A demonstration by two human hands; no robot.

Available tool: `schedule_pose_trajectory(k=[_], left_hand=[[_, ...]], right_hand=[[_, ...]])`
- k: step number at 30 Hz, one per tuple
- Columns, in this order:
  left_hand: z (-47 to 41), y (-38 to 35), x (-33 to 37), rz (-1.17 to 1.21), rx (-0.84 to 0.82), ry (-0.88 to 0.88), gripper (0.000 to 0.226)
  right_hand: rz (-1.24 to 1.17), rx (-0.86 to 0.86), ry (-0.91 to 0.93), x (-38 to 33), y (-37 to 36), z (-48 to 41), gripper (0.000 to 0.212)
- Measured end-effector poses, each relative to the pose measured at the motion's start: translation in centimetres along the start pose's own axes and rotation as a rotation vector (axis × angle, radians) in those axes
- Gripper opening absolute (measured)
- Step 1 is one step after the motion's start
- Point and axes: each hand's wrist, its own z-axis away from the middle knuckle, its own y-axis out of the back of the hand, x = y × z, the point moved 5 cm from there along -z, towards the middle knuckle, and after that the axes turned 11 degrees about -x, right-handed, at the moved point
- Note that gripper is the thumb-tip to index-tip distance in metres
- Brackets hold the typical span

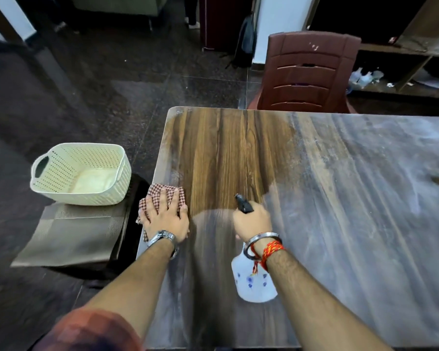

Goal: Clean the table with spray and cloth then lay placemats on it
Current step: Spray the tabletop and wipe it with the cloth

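Left hand [166, 215]: lay flat, fingers spread, pressing a checked cloth [162, 192] onto the bench [340, 198] at its left edge.
Right hand [251, 221]: gripped the neck of a white spray bottle [254, 282], its black nozzle pointing away across the bench.
Bench: bare dark wood grain showed at the far left; a pale, dusty film covered the rest.
Placemats [71, 239]: a brown stack lay on a dark stool [134, 198] just left of the bench.
Basket [81, 173]: cream and perforated, it sat on the stack's far end.
Chair [307, 74]: brown plastic, at the bench's far side.
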Motion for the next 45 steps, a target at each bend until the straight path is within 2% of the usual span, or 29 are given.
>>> schedule_pose_trajectory(k=[5, 15, 18, 21, 26, 36, 38, 41, 45], left_hand=[[5.3, -1.3, -3.4, -0.016, 0.008, -0.029, 0.056], [15.1, -4.6, -7.7, -0.073, -0.037, -0.194, 0.057], [16.7, -5.0, -8.5, -0.07, -0.051, -0.213, 0.057], [18.7, -5.7, -9.2, -0.081, -0.06, -0.218, 0.057], [21.6, -6.7, -9.7, -0.085, -0.066, -0.206, 0.057], [23.9, -8.3, -7.7, -0.153, -0.124, -0.221, 0.056], [23.5, -8.2, -6.8, -0.156, -0.143, -0.226, 0.056], [22.8, -8.2, -4.6, -0.245, -0.173, -0.301, 0.057], [21.4, -7.6, -2.9, -0.235, -0.132, -0.371, 0.06]], right_hand=[[0.003, 0.0, -0.122, 3.4, -3.1, 6.1, 0.018], [0.027, 0.038, -0.104, 8.6, -7.8, 18.6, 0.009], [0.046, -0.005, -0.042, 9.8, -9.3, 21.2, 0.02], [0.032, 0.042, -0.046, 11.0, -10.2, 23.1, 0.023], [0.058, -0.016, 0.005, 11.8, -10.7, 24.8, 0.009], [-0.014, 0.052, 0.146, 12.8, -8.2, 26.6, 0.008], [-0.025, 0.058, 0.169, 12.1, -7.8, 26.3, 0.013], [-0.037, 0.063, 0.194, 10.9, -7.1, 25.2, 0.025], [-0.043, 0.112, 0.2, 8.5, -5.7, 22.7, 0.015]])
